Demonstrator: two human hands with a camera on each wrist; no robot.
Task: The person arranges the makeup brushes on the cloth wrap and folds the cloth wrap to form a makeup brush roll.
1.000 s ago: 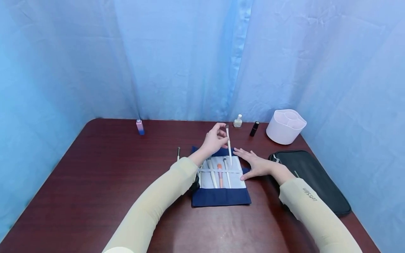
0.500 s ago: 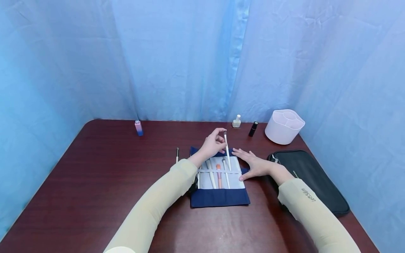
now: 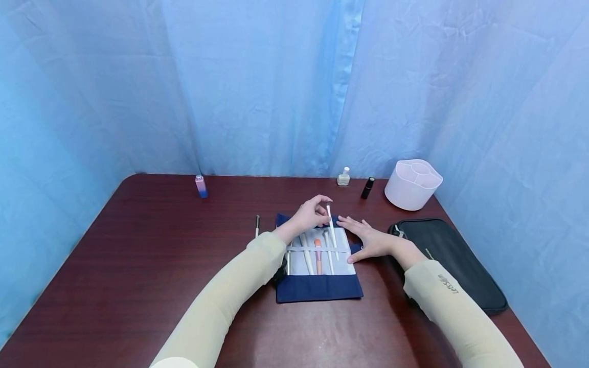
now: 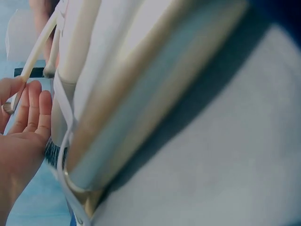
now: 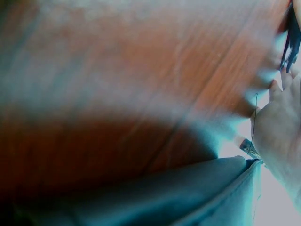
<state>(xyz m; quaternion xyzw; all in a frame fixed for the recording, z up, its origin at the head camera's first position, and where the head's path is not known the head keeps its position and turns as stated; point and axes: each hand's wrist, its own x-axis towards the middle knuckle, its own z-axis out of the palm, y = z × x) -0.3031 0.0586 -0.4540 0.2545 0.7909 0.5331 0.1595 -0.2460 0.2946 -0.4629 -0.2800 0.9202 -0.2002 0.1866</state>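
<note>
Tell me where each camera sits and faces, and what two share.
Head: worn there, facing forward-down over reddish-brown wooden table; left hand, right hand, cream sleeves show.
Left wrist: worn there, facing pale-handled brushes; left hand at left.
Right wrist: worn there, facing blurred table; right hand at right.
Head and left wrist show the left hand pinching a slim white-handled brush.

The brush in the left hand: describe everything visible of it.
The slim brush has a pale, smooth-looking straight handle and a small dark head at its upper, far end. The left hand pinches it near the head. It slants down over the unfolded navy brush roll, its lower end reaching past the light band; whether it runs under or over that band is unclear.
</note>
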